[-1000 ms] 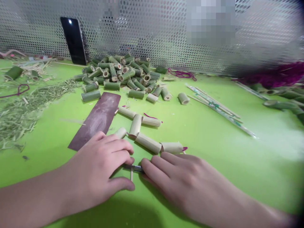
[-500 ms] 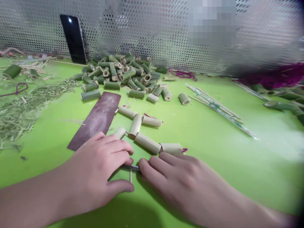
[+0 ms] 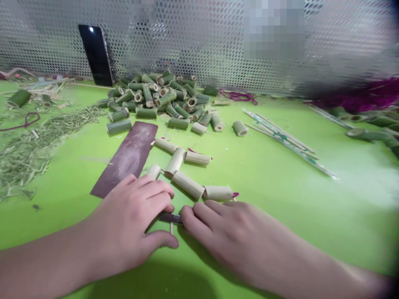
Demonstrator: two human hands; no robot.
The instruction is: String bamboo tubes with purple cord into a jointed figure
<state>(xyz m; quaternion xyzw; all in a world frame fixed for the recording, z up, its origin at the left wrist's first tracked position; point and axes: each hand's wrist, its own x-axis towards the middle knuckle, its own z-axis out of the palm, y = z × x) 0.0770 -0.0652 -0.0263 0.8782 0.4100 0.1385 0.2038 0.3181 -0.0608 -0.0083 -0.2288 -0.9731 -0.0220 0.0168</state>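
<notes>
My left hand (image 3: pixel 131 226) lies curled on the green mat, its fingers closed over one end of a small dark metal blade (image 3: pixel 171 218). A thin pale stick (image 3: pixel 171 227) pokes out under the blade, just above my left thumb. My right hand (image 3: pixel 230 234) lies flat, its fingers stretched out, and the fingertips press on the blade's other end. Just beyond both hands lie several peeled pale bamboo tubes (image 3: pixel 187 185) strung on magenta thread.
A brown sanding strip (image 3: pixel 127 158) lies beyond my left hand. Behind it is a heap of green bamboo pieces (image 3: pixel 158 97), and a black phone (image 3: pixel 96 54) leans on the perforated metal wall. Shavings (image 3: pixel 25 153) cover the left; thin sticks (image 3: pixel 286 143) and magenta yarn (image 3: pixel 364 97) lie right.
Both hands stay on the blade. My right fingertips have slid slightly left along it, closer to my left hand.
</notes>
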